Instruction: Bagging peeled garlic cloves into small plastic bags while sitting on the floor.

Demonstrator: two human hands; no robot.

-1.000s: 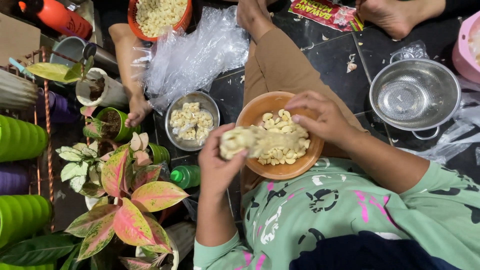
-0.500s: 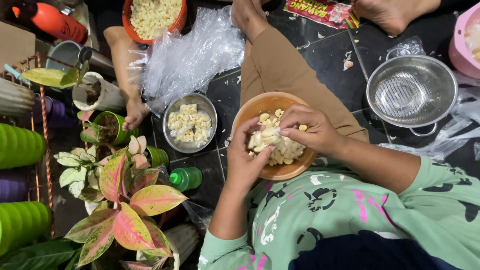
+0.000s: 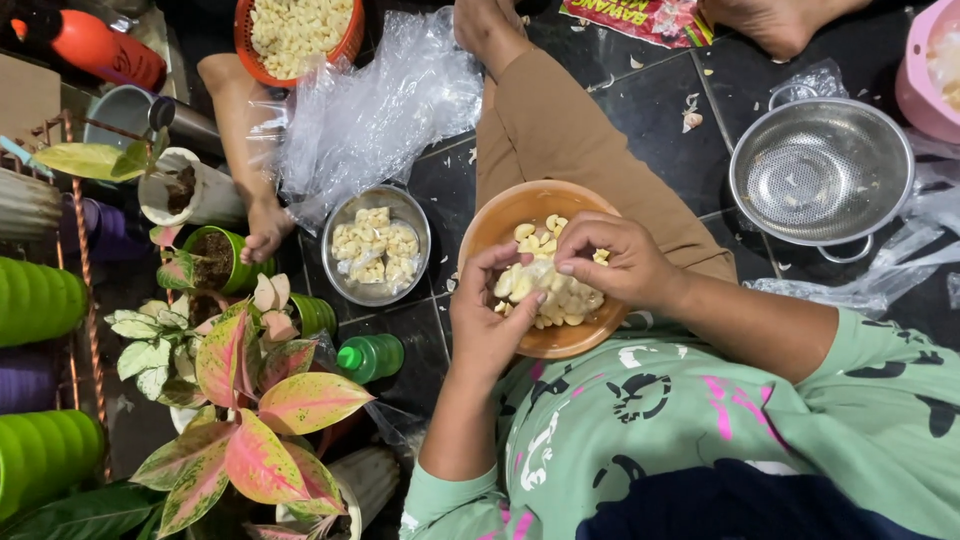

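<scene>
Head view looks straight down at a dark tiled floor (image 3: pixel 640 90) with pale grout lines, where the person sits with a brown-trousered leg stretched out. An orange bowl (image 3: pixel 500 225) rests on that leg, part filled with pale peeled cloves (image 3: pixel 570 300). Both hands work over it: the left hand (image 3: pixel 490 320) is cupped at the bowl's near-left rim, fingers curled around a small heap of cloves, and the right hand (image 3: pixel 615 260) comes in from the right, its fingertips pinched together on cloves at the top of the heap. The two hands almost touch.

Just left of the bowl on the floor stands a small steel bowl (image 3: pixel 345 280) holding more cloves. Beyond it lies crumpled clear plastic (image 3: pixel 380 100), and at the top edge an orange basket (image 3: pixel 245 35) of cloves sits beside another person's leg, whose foot (image 3: pixel 265 225) reaches down near the steel bowl. A steel colander (image 3: pixel 820 170) stands well to the right, almost bare inside — a pink tub (image 3: pixel 925 80) shows at the right edge, with more clear plastic below it. Bits of peel are scattered on the tiles.

Along the left side are potted plants with pink-and-green leaves (image 3: pixel 250 410), green ribbed pots (image 3: pixel 40 300) and a green bottle (image 3: pixel 370 355) lying near the plants.
</scene>
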